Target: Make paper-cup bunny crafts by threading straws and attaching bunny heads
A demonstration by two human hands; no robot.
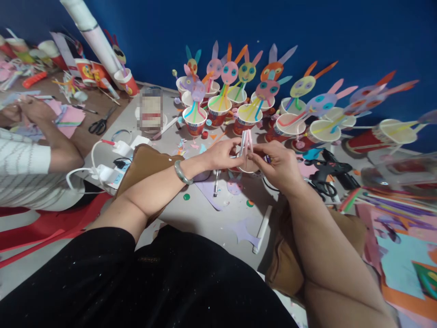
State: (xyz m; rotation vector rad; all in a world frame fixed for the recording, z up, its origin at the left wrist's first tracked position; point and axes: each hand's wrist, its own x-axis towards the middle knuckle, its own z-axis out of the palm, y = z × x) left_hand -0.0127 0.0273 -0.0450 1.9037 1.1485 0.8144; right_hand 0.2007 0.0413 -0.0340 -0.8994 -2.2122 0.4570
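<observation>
Between my two hands stands a bundle of thin pink and white straws [247,139], bent over at the top. My left hand [223,154], with a bangle [183,172] on its wrist, pinches the straws from the left. From the other side, the fingers of my right hand [278,161] are closed on them. A small dark purple thing [267,159] shows by my right fingers; its kind is unclear. Below the hands is a paper cup [251,169], partly hidden. A pen [216,183] and a purple paper sheet [208,193] lie under my left hand.
Red paper cups with paper rabbit heads [230,73] line the blue wall. A hot glue gun [336,168] and black scissors [324,184] lie at right, near coloured paper [398,259]. At left are a power strip [118,175], another person's arm [63,146] and more scissors [99,125].
</observation>
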